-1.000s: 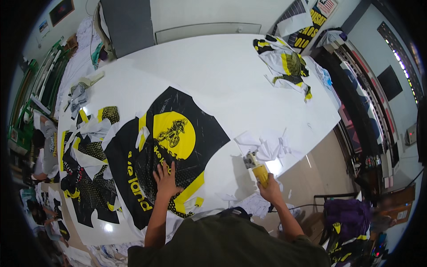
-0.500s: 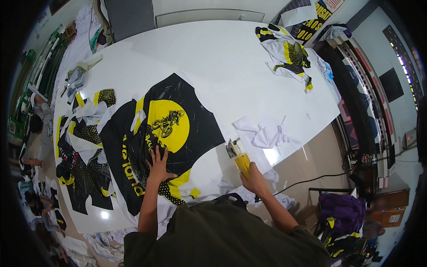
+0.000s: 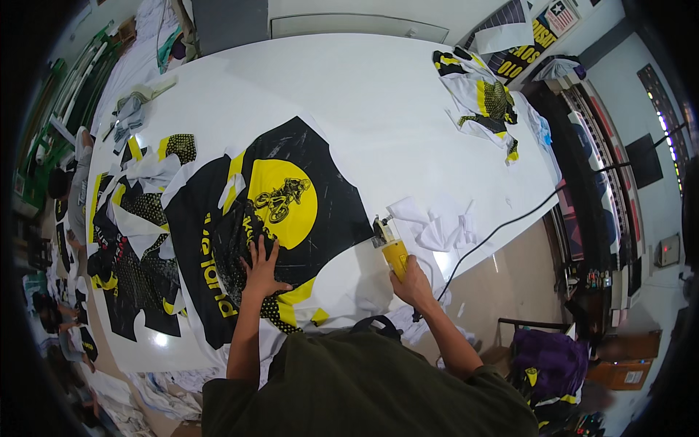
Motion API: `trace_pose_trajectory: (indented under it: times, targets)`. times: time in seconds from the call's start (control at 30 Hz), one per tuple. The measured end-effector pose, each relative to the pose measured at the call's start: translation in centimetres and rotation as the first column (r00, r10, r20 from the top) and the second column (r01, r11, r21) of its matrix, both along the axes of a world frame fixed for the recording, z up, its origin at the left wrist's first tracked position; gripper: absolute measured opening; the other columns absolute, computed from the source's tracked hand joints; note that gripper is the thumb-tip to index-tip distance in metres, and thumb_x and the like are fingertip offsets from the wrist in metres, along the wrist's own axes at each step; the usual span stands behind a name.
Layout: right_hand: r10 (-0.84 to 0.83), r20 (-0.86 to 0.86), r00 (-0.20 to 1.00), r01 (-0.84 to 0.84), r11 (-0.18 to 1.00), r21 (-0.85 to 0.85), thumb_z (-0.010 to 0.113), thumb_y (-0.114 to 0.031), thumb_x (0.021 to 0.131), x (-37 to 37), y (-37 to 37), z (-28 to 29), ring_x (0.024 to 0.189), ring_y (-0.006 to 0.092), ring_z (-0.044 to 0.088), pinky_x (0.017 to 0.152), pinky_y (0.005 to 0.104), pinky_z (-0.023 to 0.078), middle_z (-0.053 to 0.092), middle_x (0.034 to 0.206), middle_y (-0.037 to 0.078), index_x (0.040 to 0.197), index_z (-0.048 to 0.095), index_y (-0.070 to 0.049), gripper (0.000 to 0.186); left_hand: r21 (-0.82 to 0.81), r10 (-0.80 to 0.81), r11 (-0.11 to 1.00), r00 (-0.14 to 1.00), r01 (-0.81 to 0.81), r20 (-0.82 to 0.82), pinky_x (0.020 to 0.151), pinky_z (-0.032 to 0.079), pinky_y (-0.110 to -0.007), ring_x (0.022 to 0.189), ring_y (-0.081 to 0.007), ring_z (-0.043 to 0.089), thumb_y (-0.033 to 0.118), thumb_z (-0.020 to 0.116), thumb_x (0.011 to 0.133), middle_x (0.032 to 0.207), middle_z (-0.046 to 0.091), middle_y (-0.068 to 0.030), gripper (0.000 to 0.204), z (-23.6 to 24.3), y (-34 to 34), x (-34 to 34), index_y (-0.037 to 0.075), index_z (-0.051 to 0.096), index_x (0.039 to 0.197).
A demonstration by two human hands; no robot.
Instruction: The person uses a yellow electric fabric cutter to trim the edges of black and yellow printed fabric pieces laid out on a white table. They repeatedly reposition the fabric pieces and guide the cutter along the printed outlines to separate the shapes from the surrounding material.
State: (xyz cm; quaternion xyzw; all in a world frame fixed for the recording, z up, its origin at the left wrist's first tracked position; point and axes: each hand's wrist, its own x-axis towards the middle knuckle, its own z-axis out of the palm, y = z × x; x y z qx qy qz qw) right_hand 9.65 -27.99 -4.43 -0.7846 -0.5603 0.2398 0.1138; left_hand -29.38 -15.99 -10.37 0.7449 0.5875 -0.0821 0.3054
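A black and yellow printed fabric panel [image 3: 346,200], with a motorbike picture on a yellow disc, is spread on the white table [image 3: 255,80]. My left hand [image 3: 262,271] presses on its lower part with the fingers spread, beside a bunched dark patterned piece [image 3: 244,251]. At the panel's right side, my right hand [image 3: 413,282] is wrapped round a yellow handheld electric fabric cutter [image 3: 394,256]. The cutter's metal head points away from me, close to the panel's right corner. A loose white cloth scrap [image 3: 437,229] lies just right of it.
The cutter's black cord [image 3: 502,227] runs over the table's right edge. Cut black, yellow and white pieces [image 3: 142,233] are heaped at the left. Another pile [image 3: 488,102] lies at the far right. A purple bundle [image 3: 551,360] rests on a chair at the lower right.
The cutter and my right hand have moved slightly away from me. Its cord, low beside the table before, now rises across the table's right edge. My left hand stays on the fabric.
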Motion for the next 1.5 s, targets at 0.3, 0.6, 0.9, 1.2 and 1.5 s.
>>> trace_pose_trajectory:
  times: [0.3,0.6,0.9,1.2,1.5]
  targets:
    - [0.060,-0.009,0.998,-0.060,0.998,0.027,0.068,-0.028,0.092,0.2,5.1,0.0,0.090,0.0542,0.065,0.078,0.0579,0.055,0.063,0.102,0.036,0.117,0.041,0.005,0.050,0.007,-0.003,1.000,1.000,0.003,-0.012,0.117,0.008,-0.079,0.158,-0.0442,-0.008,0.048,0.099,0.053,0.173,-0.011,-0.0137,0.143,0.0,0.1,-0.2,0.028,0.014,0.167]
    - [0.107,0.008,0.994,-0.107,0.989,0.098,0.069,-0.027,0.091,0.4,10.5,-0.8,0.087,0.0546,0.066,0.075,0.0591,0.054,0.064,0.097,0.037,0.117,0.040,0.006,0.051,0.038,0.001,0.999,1.000,-0.001,-0.012,0.118,0.007,-0.079,0.158,-0.0442,-0.007,0.050,0.098,0.051,0.173,-0.010,-0.0127,0.145,-0.8,-0.1,-0.2,0.029,0.014,0.167]
    - [0.099,-0.003,0.995,-0.099,0.993,0.065,0.069,-0.028,0.091,0.5,16.9,-0.5,0.092,0.0538,0.068,0.079,0.0568,0.056,0.066,0.098,0.038,0.116,0.041,0.007,0.052,0.037,0.005,0.999,1.000,-0.005,-0.006,0.118,0.008,-0.079,0.158,-0.0435,-0.005,0.050,0.099,0.051,0.174,-0.010,-0.0116,0.145,-0.4,-0.2,-0.1,0.030,0.014,0.167]
    - [0.331,0.006,0.944,-0.331,0.943,0.013,0.072,-0.028,0.089,6.3,14.5,0.1,0.097,0.0535,0.066,0.083,0.0560,0.054,0.066,0.104,0.037,0.120,0.042,0.005,0.054,0.004,-0.048,0.999,0.999,0.048,0.000,0.122,0.009,-0.074,0.159,-0.0395,-0.004,0.044,0.100,0.051,0.174,-0.009,-0.0085,0.144,1.0,0.0,-2.4,0.034,0.014,0.166]
    - [0.418,-0.006,0.908,-0.418,0.908,-0.012,0.071,-0.027,0.088,8.2,15.4,0.5,0.099,0.0520,0.066,0.084,0.0556,0.054,0.066,0.106,0.035,0.125,0.043,0.004,0.056,0.005,-0.039,0.999,0.999,0.039,0.022,0.123,0.005,-0.072,0.160,-0.0373,-0.006,0.042,0.100,0.050,0.174,-0.008,-0.0083,0.144,0.9,-0.3,-2.5,0.033,0.016,0.166]
